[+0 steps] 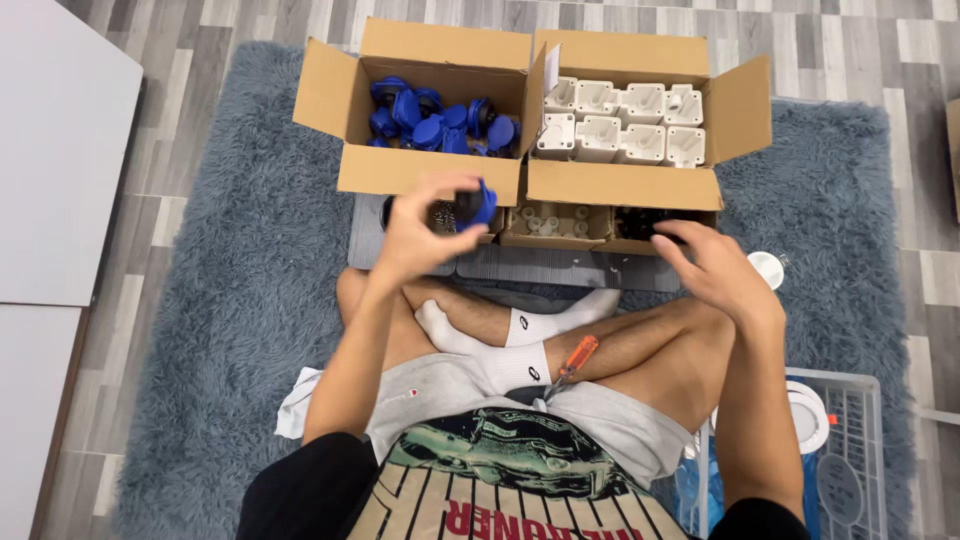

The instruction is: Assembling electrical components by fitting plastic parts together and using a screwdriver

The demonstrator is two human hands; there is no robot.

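I sit cross-legged on a grey shaggy rug. My left hand (425,225) is raised in front of me and holds a blue plastic part (481,203) with a black piece by its fingertips. My right hand (708,262) reaches forward with fingers spread over a small low box of dark parts (640,222); what it touches is hidden. Behind them, an open cardboard box (352,95) holds several blue parts (430,120), and a second open box (740,110) holds white plastic parts (620,125).
A small tray of pale cylindrical pieces (553,220) sits between the hands. An orange-handled screwdriver (572,362) lies on my lap. A white wire basket (850,440) with a round white fixture stands at my right. A white panel (50,150) lies at left.
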